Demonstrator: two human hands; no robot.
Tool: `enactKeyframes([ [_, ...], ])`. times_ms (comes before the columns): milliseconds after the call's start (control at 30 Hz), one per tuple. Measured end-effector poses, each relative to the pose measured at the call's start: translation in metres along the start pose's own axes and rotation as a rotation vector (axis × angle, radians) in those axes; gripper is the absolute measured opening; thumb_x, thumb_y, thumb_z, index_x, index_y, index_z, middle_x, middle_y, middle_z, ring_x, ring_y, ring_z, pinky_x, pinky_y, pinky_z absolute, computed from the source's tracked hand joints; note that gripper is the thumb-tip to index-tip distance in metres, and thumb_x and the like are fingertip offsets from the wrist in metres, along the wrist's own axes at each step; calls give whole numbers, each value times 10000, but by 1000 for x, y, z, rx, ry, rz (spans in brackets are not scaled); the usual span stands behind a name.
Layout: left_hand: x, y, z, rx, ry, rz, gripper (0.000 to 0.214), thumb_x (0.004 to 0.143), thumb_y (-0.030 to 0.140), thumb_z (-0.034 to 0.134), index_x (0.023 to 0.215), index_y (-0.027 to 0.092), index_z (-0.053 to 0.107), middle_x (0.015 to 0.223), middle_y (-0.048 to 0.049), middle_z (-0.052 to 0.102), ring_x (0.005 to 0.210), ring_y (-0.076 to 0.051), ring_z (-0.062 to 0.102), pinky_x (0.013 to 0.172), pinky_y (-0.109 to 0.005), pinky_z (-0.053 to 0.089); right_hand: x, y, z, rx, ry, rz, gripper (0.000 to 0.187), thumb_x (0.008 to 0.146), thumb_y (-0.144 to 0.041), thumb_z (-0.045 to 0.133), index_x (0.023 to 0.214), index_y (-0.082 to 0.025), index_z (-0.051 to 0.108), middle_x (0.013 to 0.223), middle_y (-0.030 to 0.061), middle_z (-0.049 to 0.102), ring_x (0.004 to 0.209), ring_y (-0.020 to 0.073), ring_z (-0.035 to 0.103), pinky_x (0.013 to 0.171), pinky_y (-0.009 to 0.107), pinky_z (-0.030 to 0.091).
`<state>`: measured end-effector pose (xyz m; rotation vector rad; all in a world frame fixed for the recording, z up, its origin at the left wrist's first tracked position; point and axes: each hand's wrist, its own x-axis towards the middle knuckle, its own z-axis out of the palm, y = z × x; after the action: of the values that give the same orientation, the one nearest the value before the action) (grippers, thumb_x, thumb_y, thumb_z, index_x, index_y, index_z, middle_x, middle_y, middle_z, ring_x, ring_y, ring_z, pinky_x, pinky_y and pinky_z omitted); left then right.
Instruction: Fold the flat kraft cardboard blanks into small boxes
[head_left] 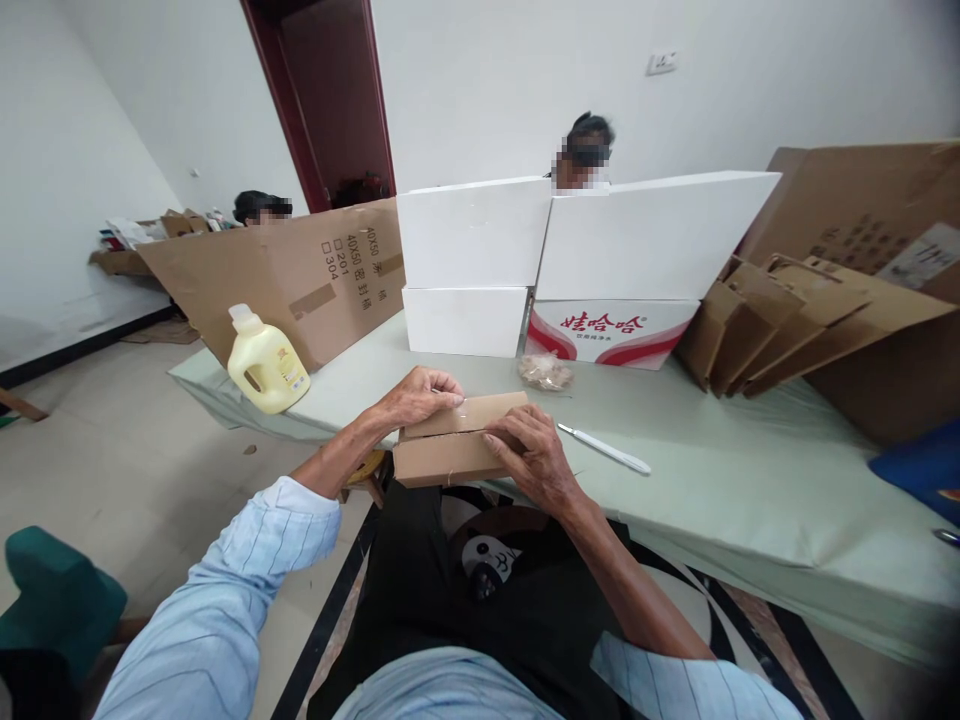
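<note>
A small brown cardboard box [450,460] sits at the table's near edge, with a gap running along between its two top flaps. My left hand [420,398] is closed at its far left edge, fingers curled and thumb along the flap. On the right end of the box, my right hand [534,455] grips with bent fingers near the gap. A small shiny patch, perhaps clear tape, shows on the far flap. Just right of my right hand lies a white scalpel-like knife [606,449]. Beyond the box rests a clear bag of small brown pieces [545,372].
White boxes [472,240] stand stacked at the back of the green-covered table [720,450], beside a red-lettered carton [607,333]. A yellow jug [268,365] and large cardboard [330,290] are left; folded cardboard pieces [780,320] lean right. Two people sit behind.
</note>
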<state>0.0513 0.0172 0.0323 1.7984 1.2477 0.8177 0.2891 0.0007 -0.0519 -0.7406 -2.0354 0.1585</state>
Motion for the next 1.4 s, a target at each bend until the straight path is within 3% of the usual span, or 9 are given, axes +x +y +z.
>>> enactKeyframes([
  [700, -4, -12, 20, 99, -20, 25, 175, 725, 285, 711, 840, 156, 738, 828, -15, 717, 733, -140, 605, 685, -253, 454, -12, -7, 9, -11, 172, -160, 119, 989, -207, 687, 882, -232, 643, 794, 7, 620, 801, 201, 552, 838, 387, 449],
  [933, -8, -13, 28, 77, 6, 37, 189, 726, 275, 725, 872, 156, 713, 688, 23, 629, 642, -122, 547, 625, -243, 421, -12, -6, 9, -13, 180, -161, 114, 979, -195, 692, 884, -234, 642, 794, 7, 629, 790, 205, 556, 870, 396, 453],
  [1400, -2, -23, 35, 146, 27, 166, 165, 713, 160, 707, 874, 172, 675, 762, 19, 630, 688, -130, 587, 651, -241, 472, -12, -9, 7, -7, 153, -136, 111, 994, -235, 668, 884, -237, 653, 789, 16, 648, 796, 209, 566, 886, 407, 459],
])
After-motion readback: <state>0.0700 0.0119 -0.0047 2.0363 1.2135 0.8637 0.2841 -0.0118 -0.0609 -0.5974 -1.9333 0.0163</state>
